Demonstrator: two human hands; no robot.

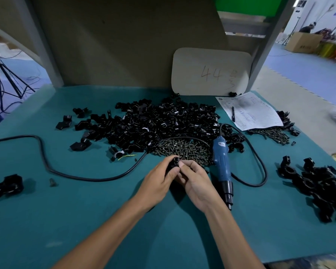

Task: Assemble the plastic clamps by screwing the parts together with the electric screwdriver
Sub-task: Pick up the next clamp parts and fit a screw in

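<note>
Head view: shows both hands meeting low over the green table mat (85, 210), just in front of the screw pile (184, 150). Finds the left hand (159, 177) curled round a black clamp (174, 162), round opening facing up, and the right hand (194, 179) pinching the same piece from the other side with fingers bent close. Cannot tell whether a screw already sits between those fingertips. Leaves the electric screwdriver (222, 167) lying untouched just right of the hands, tip pointing toward the near edge, cable (47, 162) looping off to the left. Places the heap of loose clamp parts (163, 121) behind the screws and a group of what look like joined clamps (318, 187) well apart on the right. Reads as the fitting step: halves being mated or a screw started by hand. Calls next for freeing the right hand, keeping the left grip steady, and reaching for the driver.
</note>
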